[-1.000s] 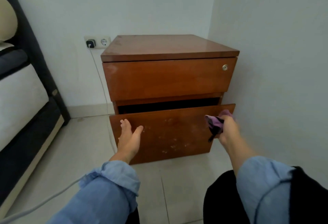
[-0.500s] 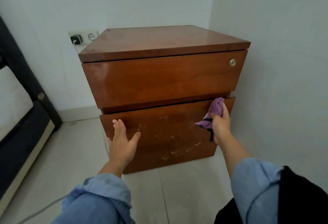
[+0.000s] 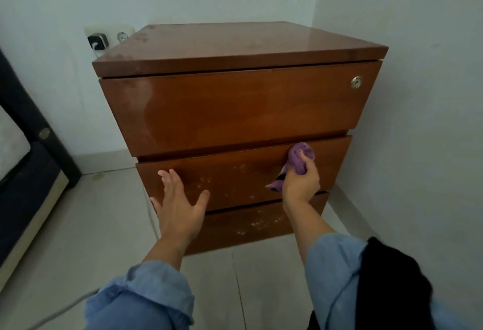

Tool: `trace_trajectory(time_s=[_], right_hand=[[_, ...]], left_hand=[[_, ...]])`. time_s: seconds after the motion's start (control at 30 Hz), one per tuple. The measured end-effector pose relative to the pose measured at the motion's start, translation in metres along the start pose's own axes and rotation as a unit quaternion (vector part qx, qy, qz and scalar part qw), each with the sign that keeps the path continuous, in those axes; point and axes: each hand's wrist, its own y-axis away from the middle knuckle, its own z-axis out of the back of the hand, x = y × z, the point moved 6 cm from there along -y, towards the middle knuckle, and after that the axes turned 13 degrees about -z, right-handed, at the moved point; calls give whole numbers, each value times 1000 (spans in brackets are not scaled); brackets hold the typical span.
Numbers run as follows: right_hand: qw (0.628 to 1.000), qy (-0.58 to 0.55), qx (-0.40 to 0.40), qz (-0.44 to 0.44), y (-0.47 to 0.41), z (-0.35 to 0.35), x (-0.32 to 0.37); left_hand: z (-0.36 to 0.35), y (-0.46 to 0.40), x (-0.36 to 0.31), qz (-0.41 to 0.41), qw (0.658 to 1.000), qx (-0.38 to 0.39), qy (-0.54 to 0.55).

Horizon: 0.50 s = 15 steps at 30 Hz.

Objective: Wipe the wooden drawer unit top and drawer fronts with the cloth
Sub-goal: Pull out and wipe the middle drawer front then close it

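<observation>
- Head view: the purple cloth [image 3: 300, 158] was bunched in the right hand [image 3: 300, 186], whose grip pinched it against the upper right of the middle drawer front [image 3: 235, 175].
- It looked soft, light and limp; a fistful hold suited it best. The wooden drawer unit [image 3: 235, 110] looked heavy and stiff, its varnish probably slick.
- The left hand [image 3: 180, 209], fingers spread, lay flat on that front's left part.
- Half a second earlier the cloth sat nearer the right edge; a second earlier that drawer stood ajar.
</observation>
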Motion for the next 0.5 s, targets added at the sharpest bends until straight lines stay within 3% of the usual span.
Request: trace_trajectory(time_s=[0.13,0.37,0.5], right_hand=[[994,91,48,20,24,-20,-15],[994,89,56,-2,64,-48,-29],[991,103,78,22,85,-66,-35]], left_hand=[[2,0,-1,5,1000,-1,4],[17,5,2,-9,1000,-25,5],[29,6,10,-4,995,-77,55]])
